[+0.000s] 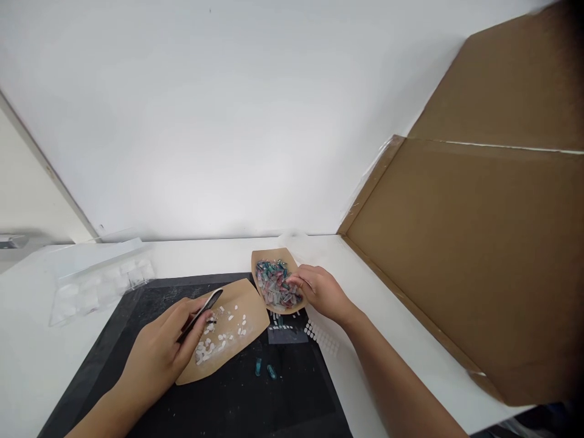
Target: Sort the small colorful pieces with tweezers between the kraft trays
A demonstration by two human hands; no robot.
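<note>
My left hand [157, 347] grips a slim dark tool [199, 317] with a pale edge; its exact kind is unclear. Below it lies a brown paper tray [250, 304] scattered with small white flakes [205, 350]. Farther back, a smaller brown paper tray [258, 258] holds a heap of press-on nails [278, 283] in teal, pink and clear. At that tray's right edge is my right hand [323, 292], thumb and fingers pinched together. Whatever may be between those fingertips is hidden. Two teal press-on nails [272, 371] rest on the black mat.
The black mat [237, 401] covers part of the white table. A small sheet with white strips [287, 334] and a sheet of clear tabs [322, 337] lie near the small tray. A clear compartment box [100, 289] stands left. A cardboard panel [469, 243] rises at right.
</note>
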